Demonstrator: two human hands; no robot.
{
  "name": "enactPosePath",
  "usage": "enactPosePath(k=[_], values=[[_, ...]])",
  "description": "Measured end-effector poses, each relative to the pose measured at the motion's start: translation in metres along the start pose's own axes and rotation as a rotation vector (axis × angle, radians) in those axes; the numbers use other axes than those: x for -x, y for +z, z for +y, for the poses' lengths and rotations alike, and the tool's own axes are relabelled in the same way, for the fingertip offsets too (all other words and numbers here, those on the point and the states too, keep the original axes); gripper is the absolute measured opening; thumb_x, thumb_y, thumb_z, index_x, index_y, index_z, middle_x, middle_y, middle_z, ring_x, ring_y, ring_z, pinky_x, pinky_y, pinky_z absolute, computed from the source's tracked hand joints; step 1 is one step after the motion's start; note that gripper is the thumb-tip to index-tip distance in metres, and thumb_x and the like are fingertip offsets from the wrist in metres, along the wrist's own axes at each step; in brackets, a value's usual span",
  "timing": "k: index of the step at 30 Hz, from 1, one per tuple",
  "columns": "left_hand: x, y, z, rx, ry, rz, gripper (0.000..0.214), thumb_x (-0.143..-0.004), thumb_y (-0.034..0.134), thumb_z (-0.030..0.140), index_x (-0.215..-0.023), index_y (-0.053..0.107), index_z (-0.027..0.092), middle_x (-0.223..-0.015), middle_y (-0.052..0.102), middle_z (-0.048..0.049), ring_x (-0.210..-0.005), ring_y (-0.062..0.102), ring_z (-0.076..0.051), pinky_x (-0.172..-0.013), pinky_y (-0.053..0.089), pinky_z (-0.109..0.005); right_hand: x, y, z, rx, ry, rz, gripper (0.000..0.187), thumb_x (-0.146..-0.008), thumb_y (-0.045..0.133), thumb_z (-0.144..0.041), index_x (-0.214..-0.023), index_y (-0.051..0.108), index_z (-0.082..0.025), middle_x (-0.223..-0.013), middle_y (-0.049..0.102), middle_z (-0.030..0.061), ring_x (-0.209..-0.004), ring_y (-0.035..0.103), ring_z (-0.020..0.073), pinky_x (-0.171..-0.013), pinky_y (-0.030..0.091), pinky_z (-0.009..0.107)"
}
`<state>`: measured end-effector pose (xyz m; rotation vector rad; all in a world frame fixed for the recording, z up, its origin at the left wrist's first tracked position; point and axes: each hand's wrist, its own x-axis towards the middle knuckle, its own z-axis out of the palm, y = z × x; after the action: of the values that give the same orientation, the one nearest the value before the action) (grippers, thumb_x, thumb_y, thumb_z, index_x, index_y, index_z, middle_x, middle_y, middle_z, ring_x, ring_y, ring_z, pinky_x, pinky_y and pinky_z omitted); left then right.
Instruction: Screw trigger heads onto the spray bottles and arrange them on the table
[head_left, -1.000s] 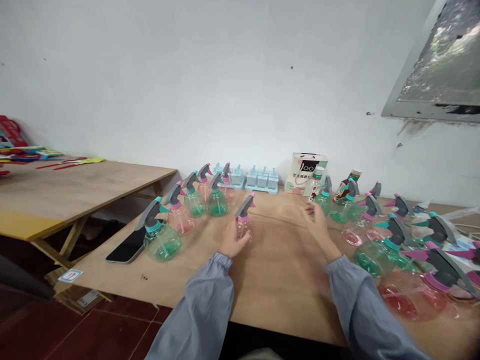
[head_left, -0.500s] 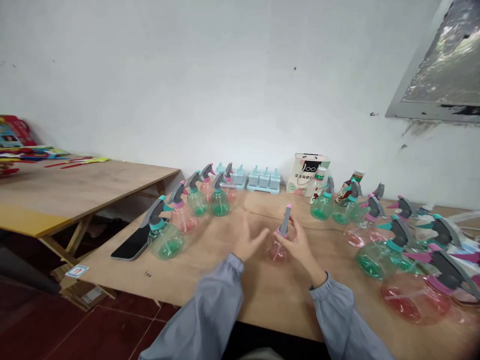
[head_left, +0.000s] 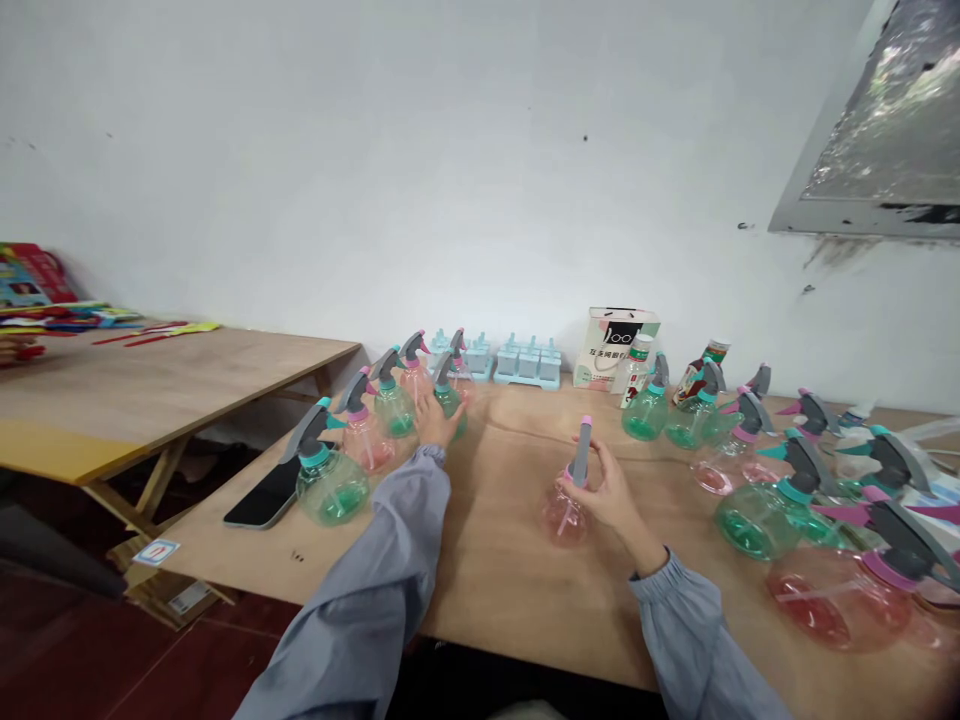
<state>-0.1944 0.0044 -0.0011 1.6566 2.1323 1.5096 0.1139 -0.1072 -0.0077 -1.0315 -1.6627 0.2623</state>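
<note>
A pink spray bottle [head_left: 566, 518] with a grey trigger head stands on the table in front of me. My right hand [head_left: 604, 490] is closed round its neck, thumb on the near side. Further left and back, my left hand [head_left: 437, 422] reaches to a green spray bottle [head_left: 448, 398], partly covering it. Its fingers are spread against or just in front of that bottle; I cannot tell if they touch. Around it stand another green spray bottle [head_left: 394, 408], a pink one [head_left: 367, 442] and, nearer, a large green one [head_left: 332, 488].
Several more pink and green spray bottles [head_left: 761, 515] crowd the right side. At the back are light-blue ice-pop moulds [head_left: 527, 362], a printed paper bag [head_left: 600, 350] and a labelled bottle [head_left: 697, 370]. A phone [head_left: 262, 495] lies at the left edge, near a second table [head_left: 247, 365].
My left hand has moved from beside the pink bottle, left and away from me, to the green bottle. My right hand keeps its hold on the pink bottle.
</note>
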Motion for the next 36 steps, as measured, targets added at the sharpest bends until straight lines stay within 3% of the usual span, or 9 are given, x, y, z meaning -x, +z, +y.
enactPosePath(k=[4,9,12,16,18,21,26,32,36], values=[[0.046,-0.002,0.013,-0.115,0.048,-0.068,0.069,-0.076,0.078,0.05,-0.129,0.051,0.013,-0.134,0.055,-0.0219,-0.13,0.051,-0.042,-0.105,0.04,-0.055,0.0,-0.002,-0.002,0.011,0.068,0.01,0.04,-0.071,0.075,-0.048,-0.097,0.062,-0.021,-0.092,0.07,0.0068,-0.088,0.068,0.0268,-0.084,0.054,0.043],[0.114,-0.004,0.035,-0.29,0.263,-0.081,0.063,-0.073,0.073,0.062,-0.115,0.06,0.016,-0.114,0.062,-0.0155,-0.111,0.06,-0.034,-0.089,0.047,-0.043,0.0,-0.004,0.001,-0.013,0.045,-0.064,0.062,-0.067,0.079,-0.051,-0.118,0.058,-0.023,-0.116,0.068,0.0096,-0.109,0.066,0.0291,-0.096,0.052,0.046],[0.133,-0.004,0.045,-0.329,0.36,-0.054,0.058,-0.074,0.071,0.063,-0.108,0.063,0.016,-0.105,0.064,-0.0146,-0.105,0.062,-0.033,-0.086,0.047,-0.042,0.001,-0.003,0.002,-0.036,0.089,-0.073,0.063,-0.07,0.077,-0.056,-0.119,0.057,-0.023,-0.116,0.069,0.0103,-0.108,0.067,0.0296,-0.095,0.053,0.046],[0.134,-0.004,0.047,-0.343,0.404,-0.004,0.052,-0.075,0.07,0.061,-0.102,0.065,0.016,-0.1,0.065,-0.0147,-0.101,0.062,-0.032,-0.083,0.046,-0.041,0.002,-0.001,-0.002,-0.041,0.114,-0.04,0.051,-0.072,0.076,-0.055,-0.107,0.059,-0.022,-0.102,0.072,0.0093,-0.095,0.07,0.029,-0.088,0.054,0.046],[0.133,-0.003,0.045,-0.342,0.417,0.007,0.05,-0.076,0.069,0.06,-0.1,0.065,0.016,-0.099,0.064,-0.0146,-0.1,0.062,-0.032,-0.083,0.046,-0.041,0.002,0.0,-0.006,-0.046,0.096,-0.054,0.054,-0.071,0.078,-0.053,-0.111,0.059,-0.022,-0.1,0.073,0.0082,-0.092,0.07,0.0279,-0.087,0.055,0.045],[0.133,-0.002,0.044,-0.344,0.432,0.015,0.05,-0.077,0.069,0.06,-0.099,0.065,0.016,-0.098,0.064,-0.0143,-0.099,0.062,-0.032,-0.083,0.046,-0.041,0.001,0.0,-0.011,-0.074,0.087,-0.059,0.061,-0.069,0.078,-0.052,-0.119,0.058,-0.021,-0.102,0.073,0.0082,-0.093,0.071,0.0281,-0.089,0.055,0.045],[0.134,-0.002,0.045,-0.33,0.422,0.015,0.051,-0.077,0.068,0.06,-0.102,0.064,0.016,-0.099,0.064,-0.0139,-0.1,0.062,-0.032,-0.085,0.045,-0.041,0.0,0.0,-0.008,-0.064,0.121,-0.007,0.048,-0.07,0.077,-0.052,-0.103,0.064,-0.02,-0.101,0.075,0.0102,-0.098,0.071,0.0303,-0.089,0.055,0.045],[0.133,-0.004,0.046,-0.311,0.39,-0.046,0.053,-0.077,0.069,0.06,-0.105,0.064,0.016,-0.102,0.064,-0.015,-0.102,0.061,-0.033,-0.088,0.045,-0.043,0.001,0.0,0.0,-0.059,0.091,-0.051,0.071,-0.069,0.077,-0.051,-0.129,0.057,-0.019,-0.113,0.073,0.0106,-0.101,0.071,0.0287,-0.096,0.053,0.047],[0.133,-0.004,0.047,-0.295,0.373,-0.057,0.051,-0.076,0.07,0.06,-0.104,0.064,0.018,-0.103,0.064,-0.0143,-0.103,0.061,-0.033,-0.088,0.045,-0.043,0.0,-0.002,-0.004,-0.031,0.103,0.012,0.05,-0.071,0.075,-0.052,-0.107,0.065,-0.02,-0.099,0.076,0.0098,-0.093,0.072,0.0293,-0.089,0.055,0.045]])
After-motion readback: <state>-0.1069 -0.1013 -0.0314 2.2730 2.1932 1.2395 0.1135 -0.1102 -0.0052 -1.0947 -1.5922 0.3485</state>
